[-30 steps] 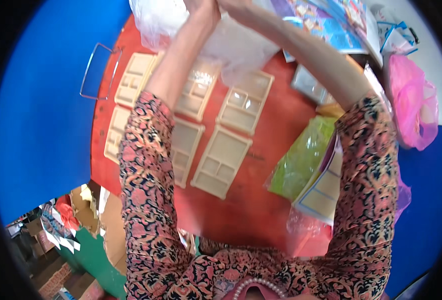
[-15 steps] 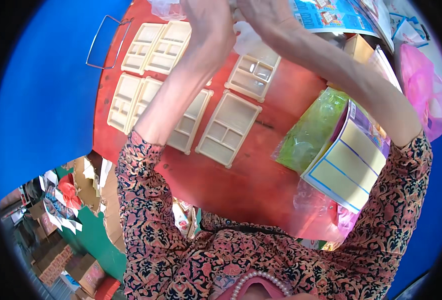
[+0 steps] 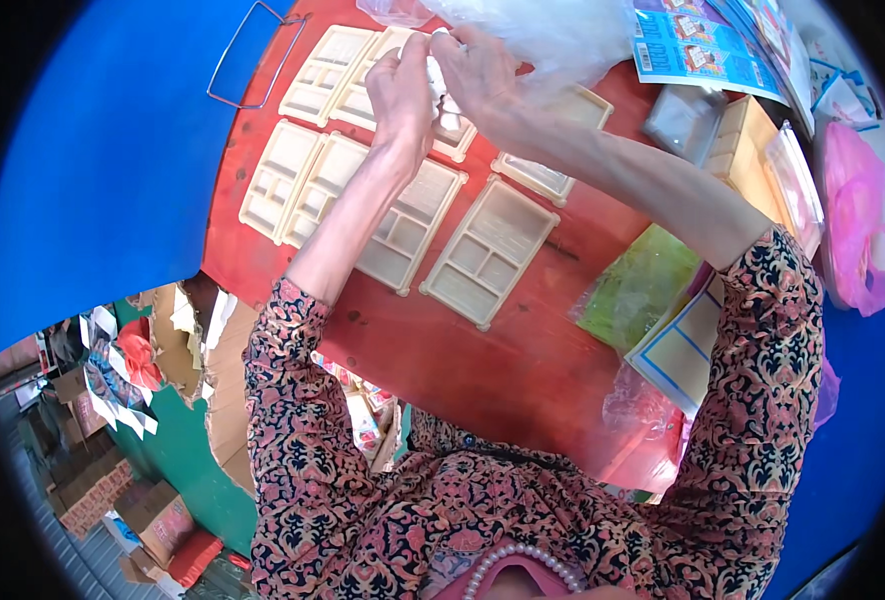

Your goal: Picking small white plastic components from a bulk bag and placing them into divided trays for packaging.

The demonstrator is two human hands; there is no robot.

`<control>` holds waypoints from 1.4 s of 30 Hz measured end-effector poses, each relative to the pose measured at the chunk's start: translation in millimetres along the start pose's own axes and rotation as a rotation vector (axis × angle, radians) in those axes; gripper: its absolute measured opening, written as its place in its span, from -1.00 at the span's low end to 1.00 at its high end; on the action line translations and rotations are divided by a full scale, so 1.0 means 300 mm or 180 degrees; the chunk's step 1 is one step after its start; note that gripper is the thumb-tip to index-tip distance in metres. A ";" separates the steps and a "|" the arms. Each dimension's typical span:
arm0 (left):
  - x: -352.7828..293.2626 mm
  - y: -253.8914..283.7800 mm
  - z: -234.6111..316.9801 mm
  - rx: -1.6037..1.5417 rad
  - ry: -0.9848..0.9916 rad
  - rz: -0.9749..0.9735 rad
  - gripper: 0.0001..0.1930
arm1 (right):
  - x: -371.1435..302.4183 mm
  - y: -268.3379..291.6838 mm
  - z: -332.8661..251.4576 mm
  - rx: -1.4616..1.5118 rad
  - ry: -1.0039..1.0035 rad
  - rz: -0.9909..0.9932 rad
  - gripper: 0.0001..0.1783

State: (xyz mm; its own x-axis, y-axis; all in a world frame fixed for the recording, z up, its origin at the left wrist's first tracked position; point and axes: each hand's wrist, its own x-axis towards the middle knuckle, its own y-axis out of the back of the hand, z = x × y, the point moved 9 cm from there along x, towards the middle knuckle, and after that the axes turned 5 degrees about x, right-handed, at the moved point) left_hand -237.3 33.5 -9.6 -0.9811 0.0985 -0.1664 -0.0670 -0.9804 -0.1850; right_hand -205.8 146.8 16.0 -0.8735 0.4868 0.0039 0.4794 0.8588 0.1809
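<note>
Over the far part of the red table, my left hand (image 3: 401,98) and my right hand (image 3: 481,78) meet with their fingers closed. Some small white pieces (image 3: 441,92) show between them, too small to name. Below and around the hands lie several cream compartment trays (image 3: 491,250) in rows. One tray (image 3: 335,75) is at the far left, and another tray (image 3: 538,170) lies partly beneath my right forearm. My left forearm crosses in front of the middle trays. The compartments that I can see look bare.
Clear plastic bags (image 3: 563,35) lie at the far edge. To the right are printed blue sheets (image 3: 698,45), a stack of cream trays (image 3: 748,140), a green plastic packet (image 3: 638,285) and a pink bag (image 3: 858,220). A wire handle (image 3: 253,60) sticks out at the left edge.
Both hands have come nearer from the top edge, and the white pieces now show between them. The whole view has shifted slightly, with the trays appearing further right.
</note>
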 end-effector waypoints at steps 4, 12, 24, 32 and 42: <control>0.017 -0.023 -0.015 0.0341 0.0109 -0.0131 -0.70 | 0.064 0.003 0.045 -0.0035 -0.0145 -0.0301 -0.61; 0.085 -0.049 0.019 0.1921 -0.0632 -0.0542 -0.70 | 0.131 0.027 0.037 -0.1106 0.0713 -0.1117 -0.64; 0.073 -0.083 0.019 0.2758 -0.1020 -0.1083 -0.54 | 0.108 0.037 0.014 -0.1731 0.1776 -0.1504 -0.66; 0.063 -0.126 0.016 0.2879 -0.1141 -0.1395 -0.65 | 0.120 0.052 -0.010 -0.2099 0.1592 -0.1786 -0.59; -0.006 -0.225 0.056 0.3651 -0.2293 -0.1629 -0.74 | 0.072 0.118 -0.032 -0.2002 0.2585 -0.1723 -0.71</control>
State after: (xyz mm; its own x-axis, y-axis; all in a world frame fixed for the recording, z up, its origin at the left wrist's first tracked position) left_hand -234.1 96.7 19.3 -0.6589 0.7069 0.2572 -0.1982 -0.4930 0.8472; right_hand -208.6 186.3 31.8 -0.8580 -0.3613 0.3651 0.0989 0.5813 0.8077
